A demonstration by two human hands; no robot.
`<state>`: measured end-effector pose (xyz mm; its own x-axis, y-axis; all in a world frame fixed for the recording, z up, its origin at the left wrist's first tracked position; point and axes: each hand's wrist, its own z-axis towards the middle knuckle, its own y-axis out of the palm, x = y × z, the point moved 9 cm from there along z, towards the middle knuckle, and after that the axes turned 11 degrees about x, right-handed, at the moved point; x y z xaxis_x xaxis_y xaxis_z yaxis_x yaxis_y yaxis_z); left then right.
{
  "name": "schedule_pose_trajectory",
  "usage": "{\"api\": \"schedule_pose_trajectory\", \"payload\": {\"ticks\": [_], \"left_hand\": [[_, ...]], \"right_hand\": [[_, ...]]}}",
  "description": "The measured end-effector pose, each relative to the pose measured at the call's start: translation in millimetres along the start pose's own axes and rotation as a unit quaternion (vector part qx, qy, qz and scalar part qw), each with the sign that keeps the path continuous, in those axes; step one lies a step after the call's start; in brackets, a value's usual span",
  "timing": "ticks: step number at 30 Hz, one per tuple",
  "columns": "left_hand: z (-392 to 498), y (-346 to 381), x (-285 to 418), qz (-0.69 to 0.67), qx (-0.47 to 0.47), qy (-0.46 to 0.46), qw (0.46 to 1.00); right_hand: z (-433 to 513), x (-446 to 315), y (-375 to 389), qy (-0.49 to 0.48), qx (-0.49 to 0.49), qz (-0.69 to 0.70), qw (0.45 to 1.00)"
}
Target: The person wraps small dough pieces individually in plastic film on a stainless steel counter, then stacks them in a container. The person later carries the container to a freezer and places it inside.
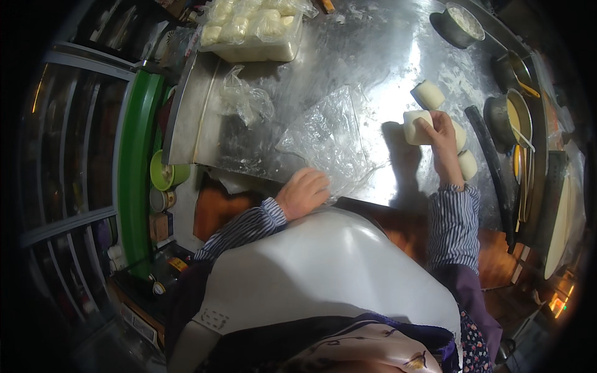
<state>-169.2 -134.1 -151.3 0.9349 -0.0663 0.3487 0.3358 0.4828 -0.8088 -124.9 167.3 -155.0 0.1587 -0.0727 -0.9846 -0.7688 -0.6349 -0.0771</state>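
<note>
In my right hand (443,140) is a pale piece of dough (416,127), pinched between thumb and fingers above the metal worktop. Behind it lies another dough piece (429,94), and one more (467,164) sits beside my right wrist; a further piece is partly hidden by the hand. My left hand (305,191) rests with curled fingers at the near edge of a clear plastic bag (326,135) spread flat on the worktop; whether it grips the plastic is hidden. A crumpled plastic bag (245,95) lies farther left.
A plastic tub (261,53) of bagged dough stands at the back left. Along the right side are a floury metal bowl (463,23), two metal pots (517,109) and a long dark bar (487,154). A green bucket (175,175) hangs low beside the worktop's left end.
</note>
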Motion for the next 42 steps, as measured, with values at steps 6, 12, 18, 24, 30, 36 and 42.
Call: {"api": "schedule_pose_trajectory", "payload": {"ticks": [6, 12, 18, 24, 30, 36, 42], "left_hand": [[13.0, -13.4, -0.7, -0.035, 0.032, -0.018, 0.999], [46.7, -18.9, -40.9, -0.091, 0.141, -0.192, 0.967], [56.2, 29.4, -103.9, -0.21, 0.008, -0.369, 0.905], [55.1, 43.7, -118.7, -0.166, -0.109, -0.416, 0.888], [77.2, -21.7, -75.3, 0.004, 0.078, -0.152, 0.985], [87.1, 9.5, -55.9, 0.105, -0.034, 0.008, 0.994], [115.7, 24.1, -94.3, 0.017, -0.069, -0.013, 0.997]], "right_hand": [[-80.3, 15.9, 118.6, 0.038, -0.207, 0.038, 0.977], [-106.7, 20.9, 137.4, -0.172, -0.178, -0.282, 0.927], [-115.8, -13.6, 107.6, -0.254, -0.052, -0.23, 0.938], [-132.9, -22.5, 143.7, -0.385, -0.178, -0.312, 0.85], [-68.8, -1.6, 137.4, -0.241, -0.178, -0.312, 0.902], [-25.8, -3.5, 114.2, -0.164, -0.054, -0.271, 0.947], [-70.0, -21.6, 99.7, -0.352, -0.055, -0.429, 0.83]]}}
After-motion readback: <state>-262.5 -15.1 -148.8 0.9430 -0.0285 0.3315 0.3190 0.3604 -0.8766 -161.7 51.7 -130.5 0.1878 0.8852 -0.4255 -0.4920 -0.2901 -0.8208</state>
